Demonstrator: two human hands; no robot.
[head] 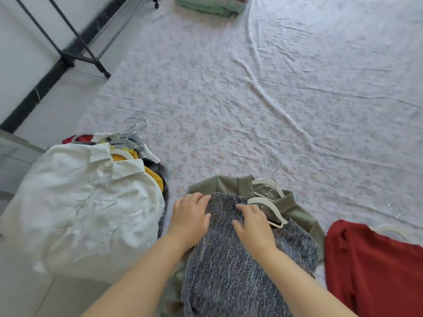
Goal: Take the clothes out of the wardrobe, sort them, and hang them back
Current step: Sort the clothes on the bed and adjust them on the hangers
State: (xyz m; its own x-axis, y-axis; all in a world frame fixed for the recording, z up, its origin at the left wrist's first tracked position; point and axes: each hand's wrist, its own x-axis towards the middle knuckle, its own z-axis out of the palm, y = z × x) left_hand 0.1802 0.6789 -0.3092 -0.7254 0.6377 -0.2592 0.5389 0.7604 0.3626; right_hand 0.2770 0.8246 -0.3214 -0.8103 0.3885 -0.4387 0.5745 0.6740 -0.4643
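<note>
The big flowered sheet is bare in the middle and far out, so a hand can slide there with only soft wrinkles under it. On the left, a heap of clothes with a white shirt on top fills the near corner. Its metal hooks poke out toward the bare part. In front, the grey top lies on a green shirt. The left hand and right hand rest on it, and two white hangers stick out just past the fingers. A red cloth fills the near right. A thin strip of sheet shows between the piles. Far off sit a folded green cloth and black rack legs.
</note>
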